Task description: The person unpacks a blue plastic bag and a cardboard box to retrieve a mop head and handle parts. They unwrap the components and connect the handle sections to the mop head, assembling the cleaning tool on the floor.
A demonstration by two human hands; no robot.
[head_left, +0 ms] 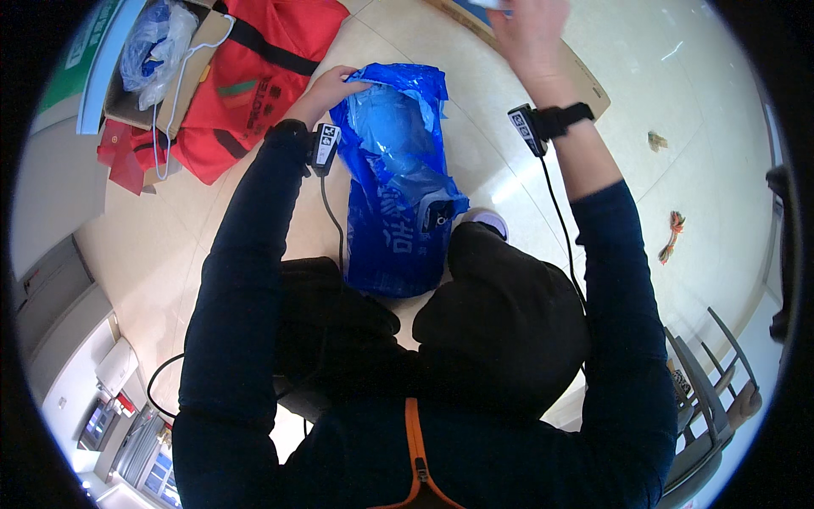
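A large blue plastic bag point(394, 229) stands on the floor in front of my knees, its torn top gaping and lighter blue contents showing through the opening. My left hand point(329, 92) grips the bag's upper left rim, fingers over the edge. Farther off to the right, my right hand point(532, 32) reaches over a brown cardboard piece point(585, 78) at the top of the view. Its fingers are closed around something white and blue point(490, 3), mostly cut off by the picture's edge, so its kind does not show.
A red fabric bag point(271, 93) with black straps lies at the upper left, beside an open carton point(136, 106) of crumpled clear plastic. On the right floor are a bundle of coloured cord point(671, 236) and a small tan scrap point(656, 141). A grey chair point(708, 407) stands lower right.
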